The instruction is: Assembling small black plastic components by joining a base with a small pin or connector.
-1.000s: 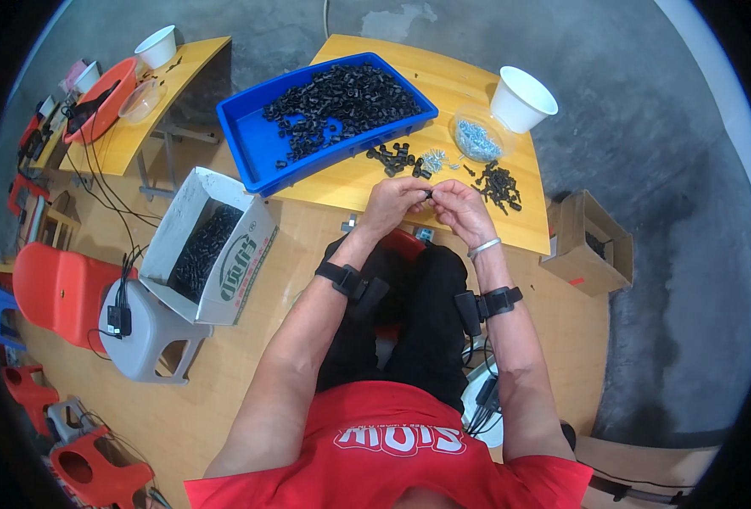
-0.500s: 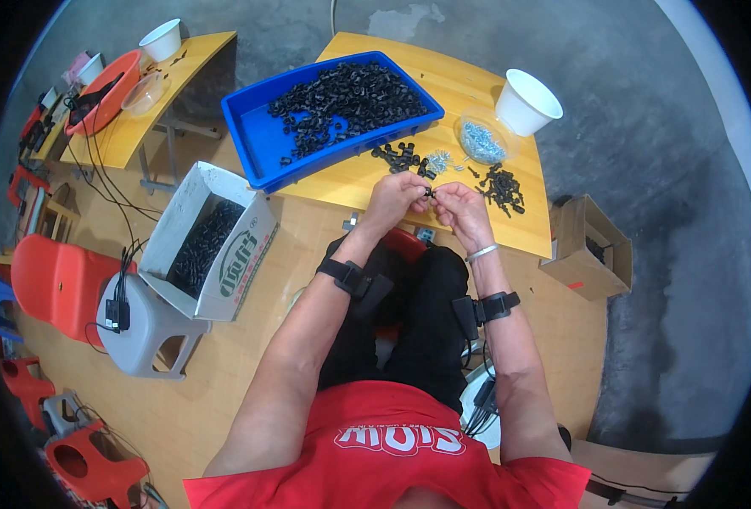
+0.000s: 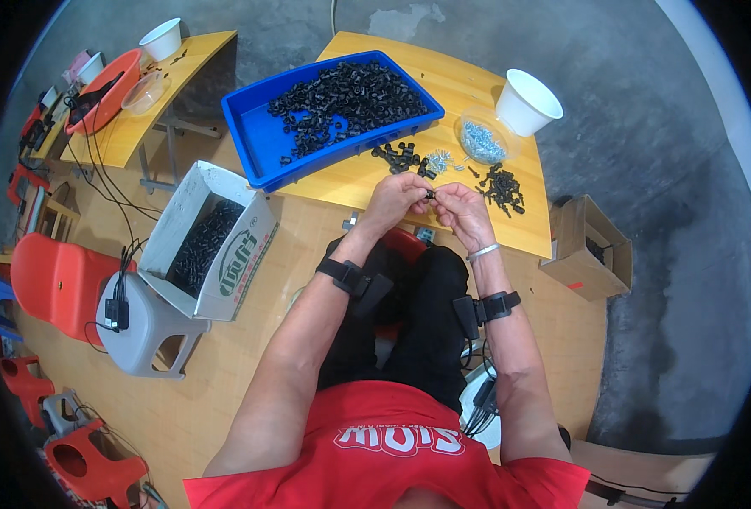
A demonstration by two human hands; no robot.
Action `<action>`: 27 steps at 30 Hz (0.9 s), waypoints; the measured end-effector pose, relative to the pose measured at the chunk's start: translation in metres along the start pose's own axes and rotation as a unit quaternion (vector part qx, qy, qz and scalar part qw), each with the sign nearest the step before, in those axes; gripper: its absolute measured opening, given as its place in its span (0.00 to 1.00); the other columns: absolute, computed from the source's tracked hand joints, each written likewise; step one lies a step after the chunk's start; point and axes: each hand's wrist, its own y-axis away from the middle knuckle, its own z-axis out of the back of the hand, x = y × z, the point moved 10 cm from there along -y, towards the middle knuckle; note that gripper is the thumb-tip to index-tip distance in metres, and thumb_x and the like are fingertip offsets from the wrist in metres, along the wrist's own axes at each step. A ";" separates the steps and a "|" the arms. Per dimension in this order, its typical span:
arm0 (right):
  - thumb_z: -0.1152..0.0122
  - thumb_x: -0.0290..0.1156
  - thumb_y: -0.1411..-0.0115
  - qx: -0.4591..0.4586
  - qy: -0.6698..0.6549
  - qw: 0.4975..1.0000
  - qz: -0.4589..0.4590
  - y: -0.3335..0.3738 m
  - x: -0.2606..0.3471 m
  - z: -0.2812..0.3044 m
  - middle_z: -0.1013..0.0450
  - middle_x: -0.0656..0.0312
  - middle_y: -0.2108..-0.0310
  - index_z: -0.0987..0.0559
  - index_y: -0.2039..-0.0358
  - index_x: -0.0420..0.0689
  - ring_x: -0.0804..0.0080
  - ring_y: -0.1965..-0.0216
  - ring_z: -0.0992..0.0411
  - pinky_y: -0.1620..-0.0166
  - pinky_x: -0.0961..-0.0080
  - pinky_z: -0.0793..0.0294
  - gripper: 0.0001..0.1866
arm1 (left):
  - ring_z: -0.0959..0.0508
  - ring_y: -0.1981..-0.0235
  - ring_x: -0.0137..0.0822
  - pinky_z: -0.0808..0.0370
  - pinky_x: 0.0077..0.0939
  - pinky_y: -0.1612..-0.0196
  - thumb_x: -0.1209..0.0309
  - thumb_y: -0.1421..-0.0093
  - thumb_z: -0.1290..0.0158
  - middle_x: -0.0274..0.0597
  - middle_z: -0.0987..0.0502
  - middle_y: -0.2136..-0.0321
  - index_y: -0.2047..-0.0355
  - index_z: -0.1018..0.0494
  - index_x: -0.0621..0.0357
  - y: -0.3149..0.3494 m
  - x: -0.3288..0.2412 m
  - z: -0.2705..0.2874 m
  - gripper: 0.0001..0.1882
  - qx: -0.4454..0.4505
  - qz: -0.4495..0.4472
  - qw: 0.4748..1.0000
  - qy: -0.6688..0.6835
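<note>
Close together at the table's front edge, my left hand and my right hand pinch a small black plastic part between their fingertips. Its exact shape is mostly covered by the fingers. Just beyond the hands lie a few loose black plastic pieces and a little heap of silvery screws. To the right of them is a pile of small black parts. Behind that pile, a clear bowl holds more silvery screws.
A blue tray of black plastic pieces fills the table's left side. The white bucket stands at the back right. An open carton is right of the table; a white box of black parts sits at left, near a grey stool.
Both hands stay in nearly the same place, still pinching the black part. Only the fingertips and the part between them have shifted slightly.
</note>
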 end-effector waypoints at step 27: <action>0.41 0.23 0.46 0.040 -0.038 0.998 0.005 0.000 0.000 -0.014 0.26 0.59 0.77 0.27 0.72 0.38 0.81 0.81 0.31 0.80 0.89 0.32 0.04 | 0.27 0.78 0.22 0.28 0.13 0.73 0.77 0.43 0.51 0.38 0.23 0.75 0.68 0.27 0.65 0.004 -0.008 -0.001 0.05 0.063 0.024 0.993 0.096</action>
